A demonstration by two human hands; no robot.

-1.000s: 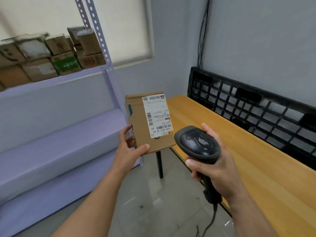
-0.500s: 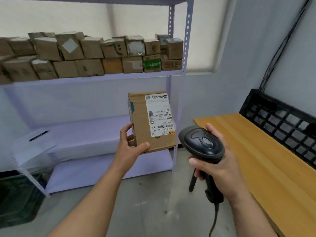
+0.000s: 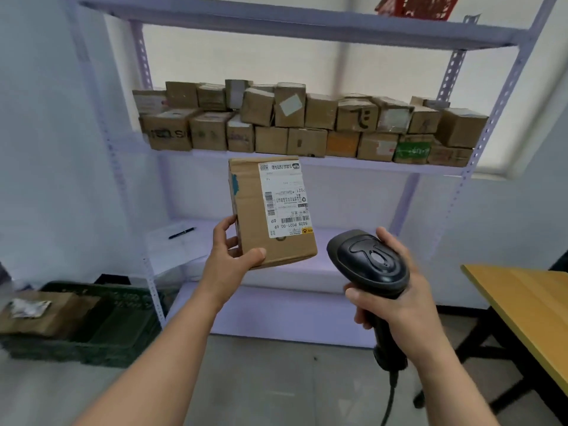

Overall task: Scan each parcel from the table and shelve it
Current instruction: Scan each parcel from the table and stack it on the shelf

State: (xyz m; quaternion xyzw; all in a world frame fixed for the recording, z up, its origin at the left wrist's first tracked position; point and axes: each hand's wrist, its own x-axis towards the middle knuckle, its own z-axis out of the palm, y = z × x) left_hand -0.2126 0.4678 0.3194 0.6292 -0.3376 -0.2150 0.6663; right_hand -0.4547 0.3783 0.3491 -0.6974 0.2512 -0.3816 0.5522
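Turning away from the wooden table [image 3: 528, 298], the person now looks straight at the metal shelf rack [image 3: 455, 192]. A second ago the table filled the right side of the view. Now only its corner shows at the right edge, and the rack fills the middle. The cardboard parcel [image 3: 255, 216] has not left the left hand [image 3: 229, 261]. That hand grips the parcel's bottom corner, thumb on the front and fingers round the side. It holds the parcel up in the air in front of the rack, just under the middle shelf [image 3: 353, 163]. The white shipping label [image 3: 284, 199] faces the camera. The right hand [image 3: 399, 302] is wrapped round the handle of the black barcode scanner [image 3: 367, 261], same as before. The scanner is near the parcel, low and to its right, but does not touch it. I see no red light on the label, so I cannot tell if the scan is done. The turn to the rack makes me think the shelving step is starting. The middle shelf is packed with brown boxes [image 3: 307, 124], two layers high, so little room looks left there. The lower shelf [image 3: 307, 273] shows plain board behind the parcel, with a black pen [image 3: 182, 233] on a sheet at its left. That looks like the easier place to set this parcel.
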